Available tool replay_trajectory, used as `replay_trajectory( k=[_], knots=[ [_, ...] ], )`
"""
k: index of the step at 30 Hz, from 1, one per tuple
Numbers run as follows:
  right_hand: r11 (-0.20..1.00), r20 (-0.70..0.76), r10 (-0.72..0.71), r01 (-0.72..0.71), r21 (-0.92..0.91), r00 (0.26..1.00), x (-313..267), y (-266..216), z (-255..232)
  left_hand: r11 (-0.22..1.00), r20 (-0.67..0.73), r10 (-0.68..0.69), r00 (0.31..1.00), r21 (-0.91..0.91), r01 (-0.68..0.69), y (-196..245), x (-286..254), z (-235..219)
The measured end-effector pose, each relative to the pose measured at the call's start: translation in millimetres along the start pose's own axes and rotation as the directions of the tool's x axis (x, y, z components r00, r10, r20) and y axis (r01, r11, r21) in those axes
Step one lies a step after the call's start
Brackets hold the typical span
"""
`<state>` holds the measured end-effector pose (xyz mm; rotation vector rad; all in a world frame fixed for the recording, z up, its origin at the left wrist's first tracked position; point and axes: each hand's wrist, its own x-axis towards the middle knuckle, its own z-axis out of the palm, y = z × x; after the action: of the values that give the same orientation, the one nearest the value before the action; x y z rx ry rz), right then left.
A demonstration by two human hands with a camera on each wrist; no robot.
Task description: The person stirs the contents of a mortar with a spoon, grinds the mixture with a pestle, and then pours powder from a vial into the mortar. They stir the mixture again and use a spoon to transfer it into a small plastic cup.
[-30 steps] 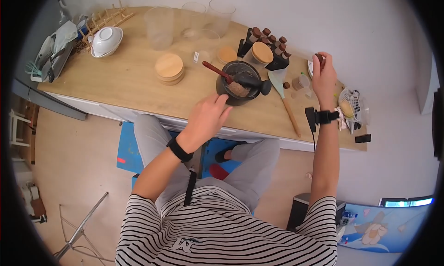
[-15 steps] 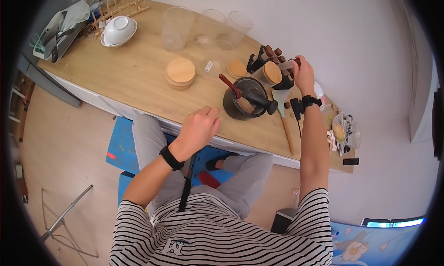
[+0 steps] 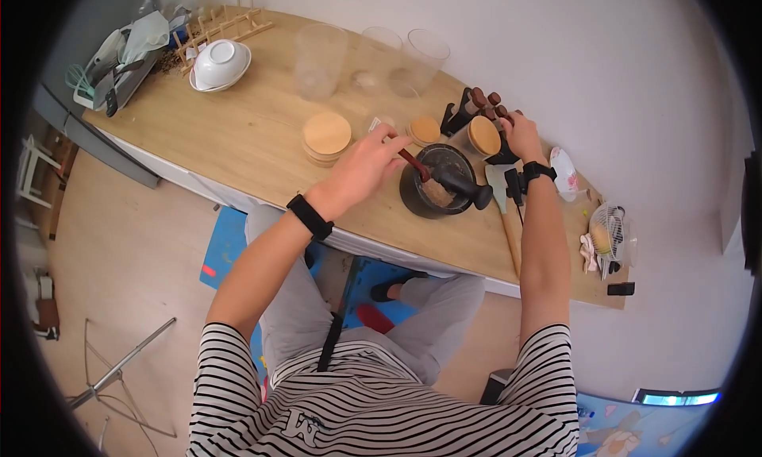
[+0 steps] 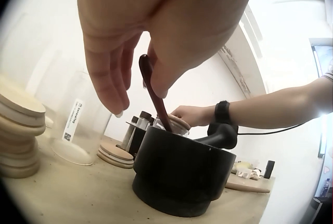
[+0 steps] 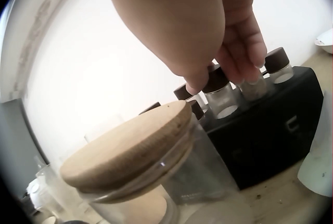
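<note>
In the head view, my left hand [image 3: 361, 167] is over the near-left rim of a black mortar [image 3: 425, 206]. Its thumb and finger pinch the dark red handle of a spoon [image 4: 158, 102], the bowl end of which lies in brownish powder [image 3: 436, 192]. A black pestle [image 3: 476, 195] leans in the mortar too. My right hand [image 3: 524, 139] reaches to a black rack [image 5: 260, 141] behind it. There its thumb and fingers hold the brown cap of a small clear spice bottle [image 5: 222, 99], which sits among other capped bottles.
A wooden-lidded glass jar [image 3: 481, 136] stands between mortar and rack. Stacked wooden lids [image 3: 327, 133], clear containers [image 3: 321, 60] and upturned white bowls [image 3: 221, 64] occupy the left and back. A spatula [image 3: 508, 219] lies right of the mortar, a wire basket [image 3: 609, 227] farther right.
The right hand has brought a small bottle leftward from the counter's right side to the rack. The left hand, earlier beside the mortar, has moved up to the spoon handle.
</note>
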<state>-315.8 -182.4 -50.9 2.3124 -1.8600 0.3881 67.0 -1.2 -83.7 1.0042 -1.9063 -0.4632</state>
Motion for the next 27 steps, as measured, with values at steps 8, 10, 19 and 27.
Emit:
replay_trajectory(
  k=[8, 10, 19, 27],
  knots=[
    [0.933, -0.239, 0.115, -0.023, 0.358, 0.964, -101, -58, -50, 0.989, 0.047, 0.102, 0.994, 0.104, -0.107, 16, 19, -1],
    [0.908, -0.24, 0.143, -0.031, 0.418, 0.96, -134, -66, -46, 0.98, 0.066, 0.123, 0.99, 0.151, -0.132, 32, 28, -7],
    [0.898, -0.098, 0.149, -0.093, 0.43, 0.984, -202, -150, -44, 0.959, -0.015, 0.171, 0.985, 0.233, -0.163, 64, 33, -18],
    [0.838, -0.315, 0.046, 0.135, 0.529, 0.948, -180, -128, -34, 0.992, -0.189, -0.124, 0.974, 0.0, 0.127, 68, 5, -17]
  ],
)
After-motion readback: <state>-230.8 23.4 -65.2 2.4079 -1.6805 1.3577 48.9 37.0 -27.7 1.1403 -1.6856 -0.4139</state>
